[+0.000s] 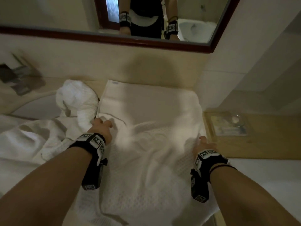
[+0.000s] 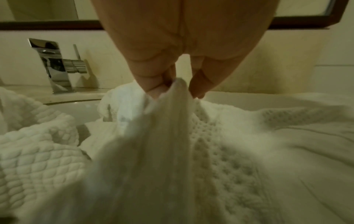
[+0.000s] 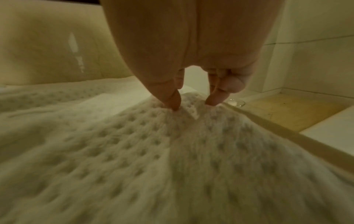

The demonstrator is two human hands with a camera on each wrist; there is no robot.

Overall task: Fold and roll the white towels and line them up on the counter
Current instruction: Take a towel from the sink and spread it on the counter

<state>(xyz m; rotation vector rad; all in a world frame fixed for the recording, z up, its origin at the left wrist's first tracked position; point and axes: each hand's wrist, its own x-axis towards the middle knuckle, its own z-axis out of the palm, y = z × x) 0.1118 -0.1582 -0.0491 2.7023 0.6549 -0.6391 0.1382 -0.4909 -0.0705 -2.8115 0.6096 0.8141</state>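
Note:
A white waffle-weave towel (image 1: 151, 128) lies spread on the counter before the mirror, its near part hanging over the front edge. My left hand (image 1: 101, 126) pinches a fold at the towel's left edge; in the left wrist view the cloth (image 2: 178, 94) bunches up between thumb and fingers. At the towel's right edge my right hand (image 1: 203, 142) pinches the fabric (image 3: 191, 109) between its fingertips. Another white towel (image 1: 76, 100) lies crumpled to the left, partly over the sink.
A chrome tap (image 2: 57, 66) stands at the back left behind the sink basin (image 1: 37, 106). A glass dish (image 1: 236, 121) sits on a tray on the wooden ledge at the right. A dark-framed mirror (image 1: 114, 38) hangs on the wall above.

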